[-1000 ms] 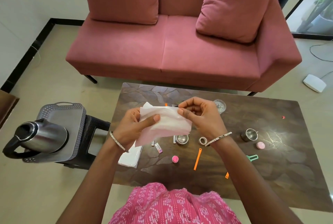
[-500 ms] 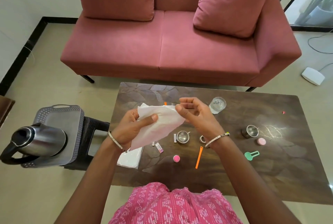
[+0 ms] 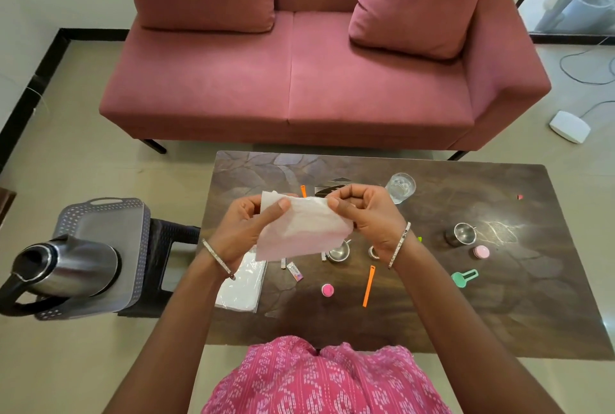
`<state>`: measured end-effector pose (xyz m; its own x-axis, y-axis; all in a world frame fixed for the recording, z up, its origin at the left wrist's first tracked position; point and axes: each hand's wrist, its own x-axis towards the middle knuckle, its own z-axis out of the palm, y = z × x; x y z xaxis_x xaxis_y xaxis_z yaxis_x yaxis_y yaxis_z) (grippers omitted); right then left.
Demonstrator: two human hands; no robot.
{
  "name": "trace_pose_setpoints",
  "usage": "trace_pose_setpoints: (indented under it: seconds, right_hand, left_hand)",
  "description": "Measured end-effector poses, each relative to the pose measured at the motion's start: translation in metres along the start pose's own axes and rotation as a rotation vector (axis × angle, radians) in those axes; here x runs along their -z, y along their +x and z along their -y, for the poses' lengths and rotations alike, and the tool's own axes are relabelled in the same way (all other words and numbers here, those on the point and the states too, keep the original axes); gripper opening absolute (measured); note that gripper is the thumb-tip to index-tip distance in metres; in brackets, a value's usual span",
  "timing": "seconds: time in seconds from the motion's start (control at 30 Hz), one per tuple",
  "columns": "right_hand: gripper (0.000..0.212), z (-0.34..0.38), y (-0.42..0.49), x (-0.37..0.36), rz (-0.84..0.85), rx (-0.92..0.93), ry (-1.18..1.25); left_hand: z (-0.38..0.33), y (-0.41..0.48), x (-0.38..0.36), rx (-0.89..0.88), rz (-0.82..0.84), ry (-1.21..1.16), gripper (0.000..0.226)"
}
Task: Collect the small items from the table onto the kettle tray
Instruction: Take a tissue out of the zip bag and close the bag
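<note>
Thin, white, crumpled tissue (image 3: 304, 230) held above the worktop (image 3: 499, 313), pinched at its upper corners by left hand (image 3: 244, 230) and right hand (image 3: 369, 219).

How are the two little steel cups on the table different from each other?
The left steel cup sits near the table's middle, just below the right hand, partly hidden by the white tissue; the right steel cup stands alone in the open, farther right. The left steel cup looks wider and shallower, the right steel cup taller. Both are shiny, upright, and still on the table, not on the tray.
</note>
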<state>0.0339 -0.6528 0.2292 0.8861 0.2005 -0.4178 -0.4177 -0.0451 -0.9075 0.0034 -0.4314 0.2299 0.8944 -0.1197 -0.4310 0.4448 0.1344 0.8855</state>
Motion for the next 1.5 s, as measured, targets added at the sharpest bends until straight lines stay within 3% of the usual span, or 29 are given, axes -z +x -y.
trace_pose_setpoints:
  seconds: [0.3,0.43,0.63,0.73,0.83,0.9,0.97,1.07,1.2,1.33,1.5]
  right_hand:
    - [0.009,0.004,0.004,-0.006,-0.113,0.271,-0.447]
    - [0.01,0.005,0.005,-0.008,-0.12,0.293,-0.502]
    - [0.01,0.002,0.013,0.001,-0.033,0.255,-0.443]
    - [0.017,-0.004,0.021,0.006,-0.102,0.232,-0.384]
    - [0.043,-0.015,0.025,0.004,-0.113,0.047,-0.101]
    - [0.067,-0.023,0.023,0.002,-0.005,-0.15,0.116]
    - [0.077,-0.036,0.018,0.001,0.129,-0.253,0.16]
    - [0.043,-0.055,0.011,-0.003,0.205,-0.169,0.169]
    - [0.023,-0.059,0.007,-0.005,0.109,-0.143,0.244]
    - [0.014,-0.056,0.007,0.003,0.044,-0.117,0.22]
    - [0.022,-0.053,0.01,0.017,-0.016,-0.082,0.186]
  left_hand:
    - [0.005,0.015,-0.004,-0.215,-0.219,0.142,0.015]
    - [0.006,0.017,-0.003,-0.071,-0.178,0.099,0.037]
    - [0.015,0.016,0.001,0.035,-0.153,0.0,0.019]
    - [0.015,0.017,-0.004,0.044,-0.186,-0.094,0.019]
    - [0.013,0.018,-0.006,0.066,-0.229,-0.199,0.011]
    - [0.01,0.02,-0.004,0.091,-0.247,-0.261,0.013]
    - [0.008,0.021,-0.003,0.113,-0.268,-0.301,0.02]
    - [0.005,0.023,-0.003,0.126,-0.302,-0.339,0.031]
    - [0.007,0.031,0.002,0.12,-0.365,-0.343,0.038]
    - [0.014,0.04,0.018,0.083,-0.376,-0.256,0.014]
    - [0.023,0.047,0.036,0.037,-0.318,-0.153,0.017]
